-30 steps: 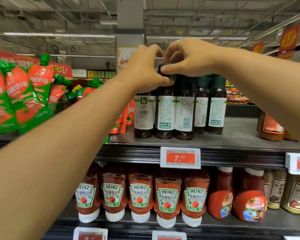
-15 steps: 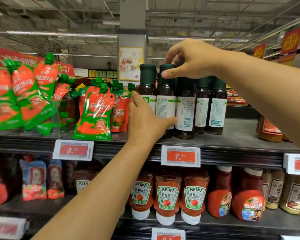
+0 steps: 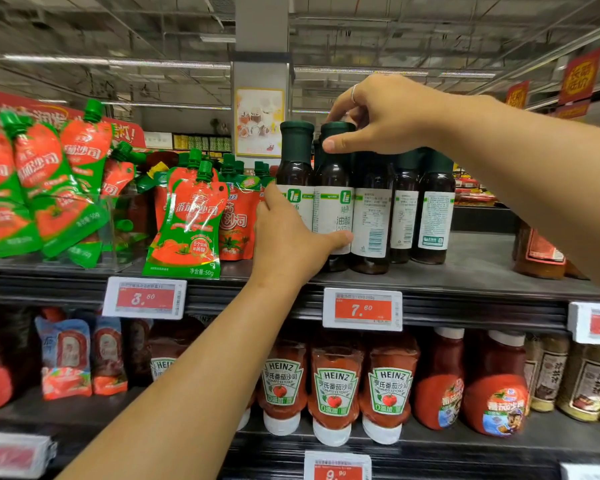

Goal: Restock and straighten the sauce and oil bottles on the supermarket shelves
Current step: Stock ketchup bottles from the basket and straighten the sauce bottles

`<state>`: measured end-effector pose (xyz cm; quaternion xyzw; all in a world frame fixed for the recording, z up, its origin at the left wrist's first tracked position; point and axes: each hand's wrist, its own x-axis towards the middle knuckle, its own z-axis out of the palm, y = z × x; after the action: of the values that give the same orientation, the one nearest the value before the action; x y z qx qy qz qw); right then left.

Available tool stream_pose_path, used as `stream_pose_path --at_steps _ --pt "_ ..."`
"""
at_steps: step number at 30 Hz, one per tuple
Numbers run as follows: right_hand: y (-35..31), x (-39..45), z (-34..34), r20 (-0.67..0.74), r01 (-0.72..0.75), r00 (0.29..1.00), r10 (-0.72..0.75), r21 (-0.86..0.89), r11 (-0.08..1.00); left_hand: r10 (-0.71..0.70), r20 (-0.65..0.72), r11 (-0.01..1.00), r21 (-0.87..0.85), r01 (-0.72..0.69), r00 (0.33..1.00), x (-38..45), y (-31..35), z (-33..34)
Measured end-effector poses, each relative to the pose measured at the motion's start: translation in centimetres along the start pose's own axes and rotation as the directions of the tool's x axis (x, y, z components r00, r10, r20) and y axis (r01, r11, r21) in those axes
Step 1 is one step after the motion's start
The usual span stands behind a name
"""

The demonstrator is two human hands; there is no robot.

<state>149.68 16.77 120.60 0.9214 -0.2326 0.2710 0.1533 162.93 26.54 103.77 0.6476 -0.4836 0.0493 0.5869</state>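
At frame centre, on upper shelf (image 3: 482, 271), we grasp second dark bottle (image 3: 333, 188): right hand (image 3: 388, 116) pinching its cap, left hand (image 3: 291, 237) now wrapped round label; label swung frontward since a moment ago; facing nearly done.

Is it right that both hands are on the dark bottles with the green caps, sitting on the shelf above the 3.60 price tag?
Not quite. The head view shows both hands, left hand and right hand, on the dark bottles, but the price tag beneath them reads 7.60.
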Motion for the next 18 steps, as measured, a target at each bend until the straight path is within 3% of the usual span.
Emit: stream_pose_path --at_steps 5,10,16,18 --pt "-0.1 -0.7 -0.4 0.063 -0.011 0.998 0.01 0.03 0.999 -0.005 0.005 1.0 -0.007 0.005 1.0 0.0 0.0 -0.1" --pt "-0.4 -0.6 -0.1 -0.007 -0.031 1.0 0.03 -0.038 0.999 -0.007 0.008 1.0 -0.017 0.007 1.0 0.0 0.0 -0.1" --pt "-1.2 -1.7 -0.3 0.002 -0.05 0.999 0.05 -0.045 0.998 -0.011 0.015 1.0 -0.005 0.011 1.0 -0.1 0.1 -0.1" --pt "-1.2 -3.0 -0.6 -0.086 -0.091 0.992 0.092 0.019 0.996 0.037 -0.039 0.999 0.003 -0.037 0.999 -0.6 0.5 -0.4"
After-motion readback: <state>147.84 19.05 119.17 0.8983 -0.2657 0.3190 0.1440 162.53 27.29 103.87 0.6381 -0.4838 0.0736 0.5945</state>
